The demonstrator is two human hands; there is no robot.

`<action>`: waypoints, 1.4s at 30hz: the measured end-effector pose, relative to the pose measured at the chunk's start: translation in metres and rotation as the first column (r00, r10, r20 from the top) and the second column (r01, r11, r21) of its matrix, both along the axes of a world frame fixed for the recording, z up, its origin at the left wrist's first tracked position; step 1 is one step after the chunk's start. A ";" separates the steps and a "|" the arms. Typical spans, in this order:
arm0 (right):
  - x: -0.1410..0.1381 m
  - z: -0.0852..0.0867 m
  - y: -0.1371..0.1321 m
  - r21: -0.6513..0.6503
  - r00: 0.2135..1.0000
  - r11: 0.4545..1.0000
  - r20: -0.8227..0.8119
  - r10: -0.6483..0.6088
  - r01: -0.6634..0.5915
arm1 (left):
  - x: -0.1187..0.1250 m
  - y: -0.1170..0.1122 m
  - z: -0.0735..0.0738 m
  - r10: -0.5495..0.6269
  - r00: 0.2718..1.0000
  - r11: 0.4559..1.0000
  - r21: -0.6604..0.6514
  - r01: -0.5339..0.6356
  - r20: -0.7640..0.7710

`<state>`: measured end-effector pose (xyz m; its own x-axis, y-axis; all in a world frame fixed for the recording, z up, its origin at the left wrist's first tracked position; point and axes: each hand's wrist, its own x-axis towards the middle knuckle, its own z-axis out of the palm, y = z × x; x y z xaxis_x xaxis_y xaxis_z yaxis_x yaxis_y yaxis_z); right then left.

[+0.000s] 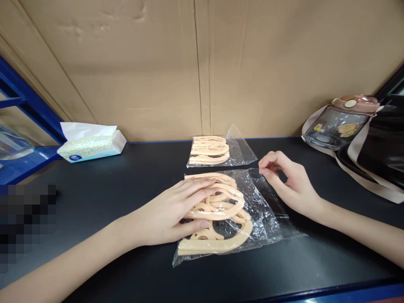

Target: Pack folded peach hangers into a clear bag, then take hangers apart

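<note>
A clear plastic bag [265, 210] lies on the black table, holding several peach-coloured folding hangers [232, 245]. My left hand [176, 210] rests flat on top of them, fingers stretched out and pressing the bag from the left. At the bag's far right corner my right hand [288, 183] is closed in a pinch, thumb and forefinger meeting on the film's edge. Just behind, a second clear bag [241, 151] with similar peach hangers [210, 148] lies flat, touched by neither hand.
A tissue pack [91, 145] sits at the back left. On the right stands a transparent water bottle [341, 124] with a strap, beside a black bag [383, 147]. Cardboard [158, 75] walls off the table's back edge. A blue metal frame [30, 113] rises at the left.
</note>
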<state>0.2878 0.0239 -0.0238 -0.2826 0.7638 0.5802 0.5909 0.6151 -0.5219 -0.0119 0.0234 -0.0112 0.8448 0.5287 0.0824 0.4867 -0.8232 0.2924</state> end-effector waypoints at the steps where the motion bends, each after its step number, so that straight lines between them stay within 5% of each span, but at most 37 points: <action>1: 0.000 0.002 -0.001 0.072 0.999 0.997 0.029 0.018 -0.020 | 0.000 0.000 0.000 0.004 1.000 1.000 -0.003 -0.004 -0.002; 4: -0.002 0.005 -0.005 0.176 0.972 0.970 0.195 0.131 -0.166 | 0.001 0.000 0.001 0.005 1.000 1.000 -0.007 -0.005 -0.003; 9: -0.005 0.006 -0.005 0.075 0.887 0.949 0.385 0.256 -0.306 | 0.002 0.000 0.002 -0.016 1.000 1.000 -0.002 0.016 0.003; 22: -0.006 0.000 0.005 -0.070 0.847 0.962 0.462 0.265 -0.262 | 0.001 0.001 0.001 -0.012 1.000 1.000 0.012 0.013 -0.010; 31: -0.007 -0.005 0.008 -0.026 0.825 0.970 0.521 0.218 -0.241 | 0.004 -0.004 0.003 -0.030 0.999 0.997 0.073 0.029 0.013; 37: -0.005 -0.005 0.009 -0.014 0.824 0.972 0.528 0.206 -0.235 | 0.026 -0.014 0.010 -0.098 0.995 0.983 0.150 0.102 -0.035; 42: -0.004 -0.005 0.010 -0.011 0.824 0.974 0.531 0.198 -0.227 | 0.052 -0.031 -0.001 -0.109 0.992 0.950 0.287 0.125 -0.069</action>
<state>0.2839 0.0339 -0.0291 -0.7073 0.6231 0.3337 0.6182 0.7743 -0.1354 0.0401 -0.0079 -0.0118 0.9065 0.3854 0.1723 0.3898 -0.9209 0.0091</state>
